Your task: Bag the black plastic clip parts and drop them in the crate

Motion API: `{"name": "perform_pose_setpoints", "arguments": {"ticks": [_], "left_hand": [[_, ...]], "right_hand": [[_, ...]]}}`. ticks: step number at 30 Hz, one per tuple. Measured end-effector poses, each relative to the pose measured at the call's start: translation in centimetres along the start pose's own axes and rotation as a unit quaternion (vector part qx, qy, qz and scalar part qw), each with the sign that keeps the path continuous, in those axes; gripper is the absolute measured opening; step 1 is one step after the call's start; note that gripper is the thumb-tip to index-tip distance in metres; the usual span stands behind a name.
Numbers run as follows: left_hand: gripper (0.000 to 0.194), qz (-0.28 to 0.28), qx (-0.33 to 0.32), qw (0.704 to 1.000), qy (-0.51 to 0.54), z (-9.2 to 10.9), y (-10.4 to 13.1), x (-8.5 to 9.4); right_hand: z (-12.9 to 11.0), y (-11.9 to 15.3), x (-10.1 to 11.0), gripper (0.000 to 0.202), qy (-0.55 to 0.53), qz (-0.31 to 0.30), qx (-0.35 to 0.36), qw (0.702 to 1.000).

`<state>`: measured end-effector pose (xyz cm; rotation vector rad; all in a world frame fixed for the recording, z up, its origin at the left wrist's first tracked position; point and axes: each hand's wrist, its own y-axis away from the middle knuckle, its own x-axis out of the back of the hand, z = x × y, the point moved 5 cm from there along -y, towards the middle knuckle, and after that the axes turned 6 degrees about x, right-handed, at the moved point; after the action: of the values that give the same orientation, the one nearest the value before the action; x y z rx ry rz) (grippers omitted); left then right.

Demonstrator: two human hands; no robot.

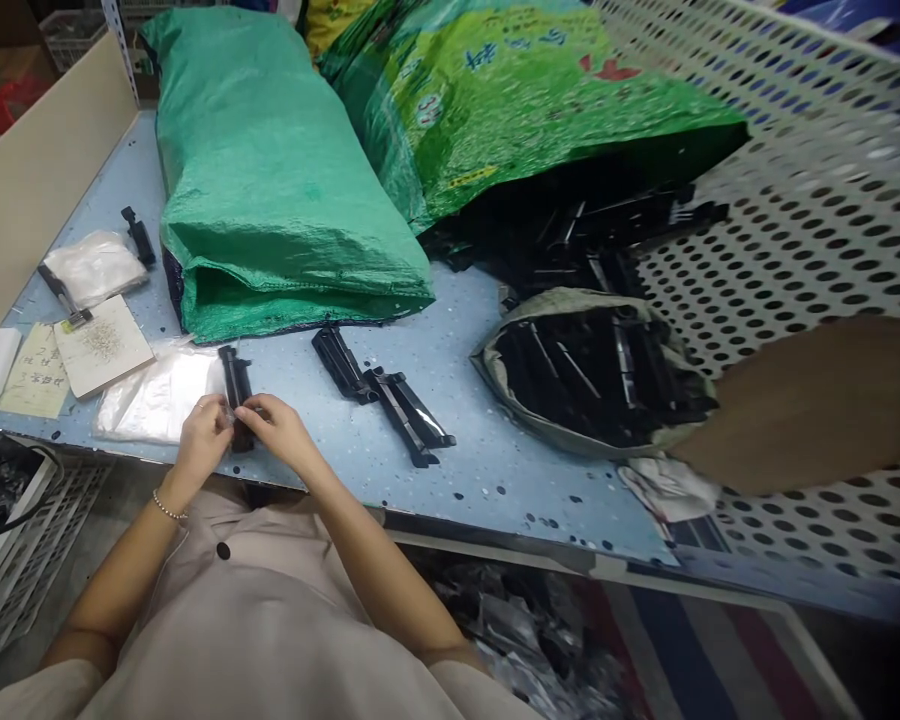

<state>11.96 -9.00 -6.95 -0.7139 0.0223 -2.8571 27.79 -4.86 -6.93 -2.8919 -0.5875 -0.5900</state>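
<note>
My left hand and my right hand meet near the table's front edge, fingers pinched together. Between the fingertips is a small piece of clear plastic, too small to make out well. Right behind them a black plastic part lies on the blue table, partly covered by my fingers. A stack of clear plastic bags lies just left of my left hand. To the right of my hands are a few loose black parts.
A green sack and a printed green sack lie at the back. An open bag of black parts stands right, by a perforated white basket. A white block and paper note lie left.
</note>
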Motion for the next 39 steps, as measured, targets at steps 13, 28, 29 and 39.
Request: {"name": "perform_pose_setpoints", "arguments": {"ticks": [13, 28, 29, 39], "left_hand": [[0.015, 0.067, 0.072, 0.979, 0.178, -1.2, -0.2, 1.5], [0.052, -0.025, -0.227, 0.965, -0.126, 4.5, -2.0, -3.5], [0.055, -0.019, -0.235, 0.964, -0.126, 4.8, -1.7, -3.7], [0.066, -0.015, -0.404, 0.906, -0.125, 5.4, 4.8, -6.8]], "right_hand": [[3.9, 1.8, 4.5, 0.024, 0.000, 0.166, -0.082, 0.983], [-0.1, 11.4, 5.7, 0.062, -0.541, -0.081, -0.189, 0.815], [-0.2, 11.5, 5.2, 0.065, -0.551, -0.080, -0.202, 0.806], [2.2, 10.0, 5.4, 0.078, -0.594, 0.108, -0.195, 0.773]]}}
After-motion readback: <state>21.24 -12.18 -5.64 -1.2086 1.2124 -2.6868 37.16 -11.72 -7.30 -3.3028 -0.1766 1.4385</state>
